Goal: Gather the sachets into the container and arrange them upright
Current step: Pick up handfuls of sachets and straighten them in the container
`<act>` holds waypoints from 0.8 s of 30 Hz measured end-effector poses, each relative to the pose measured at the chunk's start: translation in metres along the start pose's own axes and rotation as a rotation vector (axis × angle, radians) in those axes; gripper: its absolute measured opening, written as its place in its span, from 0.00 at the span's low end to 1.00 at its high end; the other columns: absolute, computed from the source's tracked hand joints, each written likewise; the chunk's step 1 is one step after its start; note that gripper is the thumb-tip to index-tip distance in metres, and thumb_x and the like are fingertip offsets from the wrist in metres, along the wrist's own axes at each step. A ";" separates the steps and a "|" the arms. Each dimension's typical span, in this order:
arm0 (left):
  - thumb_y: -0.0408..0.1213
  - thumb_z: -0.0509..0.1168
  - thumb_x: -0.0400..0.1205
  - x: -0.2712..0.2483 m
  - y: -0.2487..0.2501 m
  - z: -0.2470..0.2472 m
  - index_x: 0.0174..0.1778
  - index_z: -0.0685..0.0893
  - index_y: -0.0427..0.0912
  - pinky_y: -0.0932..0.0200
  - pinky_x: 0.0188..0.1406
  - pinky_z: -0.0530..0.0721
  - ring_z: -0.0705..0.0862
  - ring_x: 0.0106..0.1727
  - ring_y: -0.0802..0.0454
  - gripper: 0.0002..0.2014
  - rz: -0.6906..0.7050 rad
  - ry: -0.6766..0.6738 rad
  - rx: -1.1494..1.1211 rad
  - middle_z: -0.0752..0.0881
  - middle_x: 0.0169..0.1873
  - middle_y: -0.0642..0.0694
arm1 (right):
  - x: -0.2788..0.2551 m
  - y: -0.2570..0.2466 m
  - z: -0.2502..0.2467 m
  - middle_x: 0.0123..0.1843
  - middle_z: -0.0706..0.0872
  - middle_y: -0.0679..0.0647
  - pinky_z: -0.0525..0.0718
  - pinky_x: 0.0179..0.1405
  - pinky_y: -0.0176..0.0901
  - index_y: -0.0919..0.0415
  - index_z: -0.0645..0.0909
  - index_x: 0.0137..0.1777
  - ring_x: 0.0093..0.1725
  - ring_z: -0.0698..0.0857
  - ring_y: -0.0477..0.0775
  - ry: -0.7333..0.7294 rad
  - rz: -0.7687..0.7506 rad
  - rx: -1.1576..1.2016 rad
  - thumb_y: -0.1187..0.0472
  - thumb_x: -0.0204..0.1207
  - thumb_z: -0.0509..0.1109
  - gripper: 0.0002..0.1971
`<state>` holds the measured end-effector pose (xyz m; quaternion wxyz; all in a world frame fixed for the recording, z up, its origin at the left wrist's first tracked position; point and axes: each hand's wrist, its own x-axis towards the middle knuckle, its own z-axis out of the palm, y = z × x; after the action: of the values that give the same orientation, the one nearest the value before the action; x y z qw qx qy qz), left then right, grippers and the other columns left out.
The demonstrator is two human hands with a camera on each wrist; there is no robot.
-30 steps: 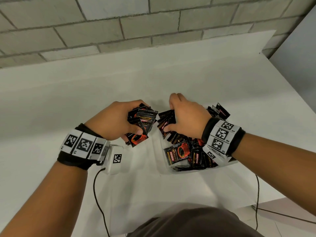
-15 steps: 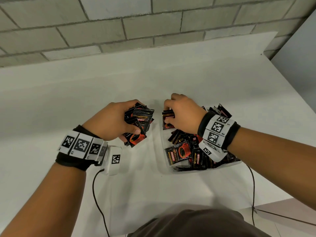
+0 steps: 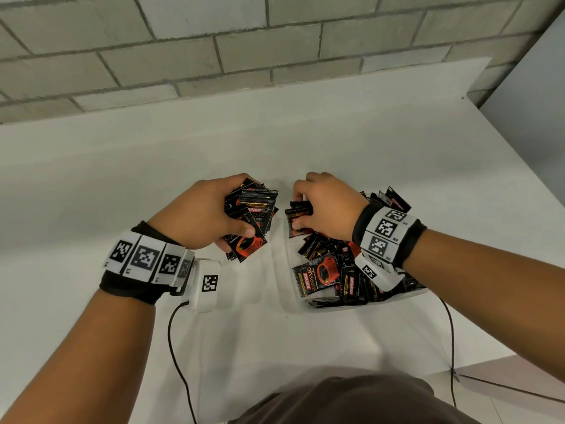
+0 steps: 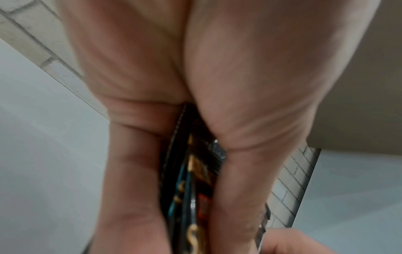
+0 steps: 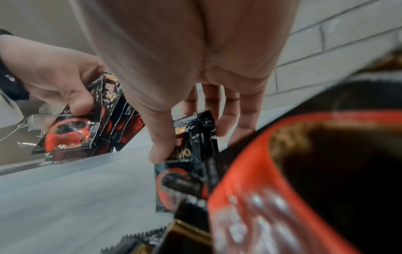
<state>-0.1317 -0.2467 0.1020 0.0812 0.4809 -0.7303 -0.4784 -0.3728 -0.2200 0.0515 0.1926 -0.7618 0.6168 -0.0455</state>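
— What's the left hand (image 3: 203, 214) got?
— A thick stack of sachets (image 3: 252, 215), thumb on the front one and fingers curled round the back, held above the tabletop (image 3: 305, 142) just left of the container (image 3: 382, 301).
— And the right hand (image 3: 328, 206)?
— Over the container's far-left corner, pinching a few sachets (image 5: 191, 137) upright between thumb and fingers.
— The rest?
— A loose pile of sachets (image 3: 330, 270) jumbled in the container near the tabletop's front edge, by the right wrist.
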 end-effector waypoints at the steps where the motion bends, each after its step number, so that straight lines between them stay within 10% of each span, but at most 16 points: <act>1: 0.27 0.82 0.73 -0.001 0.001 -0.001 0.63 0.84 0.57 0.41 0.33 0.94 0.94 0.41 0.44 0.28 0.004 0.001 -0.013 0.93 0.49 0.51 | -0.001 0.000 0.000 0.50 0.74 0.48 0.78 0.50 0.48 0.54 0.79 0.60 0.55 0.76 0.55 0.016 0.003 0.014 0.45 0.70 0.81 0.23; 5: 0.27 0.82 0.72 -0.007 0.008 -0.005 0.64 0.85 0.57 0.41 0.34 0.94 0.94 0.47 0.46 0.29 0.035 0.003 -0.104 0.93 0.50 0.53 | -0.007 -0.001 -0.013 0.53 0.74 0.47 0.78 0.52 0.47 0.52 0.78 0.62 0.55 0.75 0.52 0.045 0.009 0.079 0.43 0.67 0.82 0.27; 11: 0.27 0.80 0.73 -0.007 0.019 0.002 0.67 0.82 0.46 0.41 0.34 0.94 0.95 0.49 0.44 0.27 0.082 0.084 -0.347 0.93 0.53 0.48 | -0.037 -0.021 -0.049 0.38 0.87 0.53 0.86 0.45 0.54 0.58 0.84 0.41 0.35 0.81 0.46 0.044 0.015 0.474 0.62 0.72 0.74 0.02; 15: 0.30 0.79 0.73 0.000 0.024 0.023 0.65 0.81 0.46 0.44 0.36 0.94 0.95 0.48 0.42 0.25 0.086 0.114 -0.510 0.93 0.52 0.47 | -0.043 -0.033 -0.036 0.32 0.86 0.48 0.83 0.32 0.39 0.58 0.81 0.41 0.28 0.81 0.42 0.107 0.055 0.630 0.48 0.65 0.87 0.19; 19: 0.36 0.77 0.73 0.001 0.022 0.030 0.64 0.80 0.46 0.48 0.38 0.93 0.94 0.49 0.41 0.24 0.073 0.101 -0.584 0.93 0.52 0.45 | -0.039 -0.019 -0.031 0.41 0.88 0.64 0.93 0.38 0.62 0.62 0.78 0.50 0.34 0.92 0.61 0.077 0.106 0.836 0.63 0.65 0.88 0.21; 24: 0.35 0.74 0.76 0.001 0.013 0.024 0.67 0.79 0.46 0.47 0.39 0.93 0.94 0.53 0.41 0.23 0.044 0.102 -0.684 0.92 0.57 0.46 | -0.038 -0.016 -0.035 0.53 0.87 0.60 0.93 0.38 0.63 0.58 0.76 0.61 0.39 0.93 0.66 0.020 0.054 0.838 0.72 0.76 0.77 0.18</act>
<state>-0.1543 -0.2316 0.0994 0.2846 0.4332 -0.5329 -0.6689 -0.3776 -0.1891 0.0959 0.4811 -0.6006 0.5665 -0.2947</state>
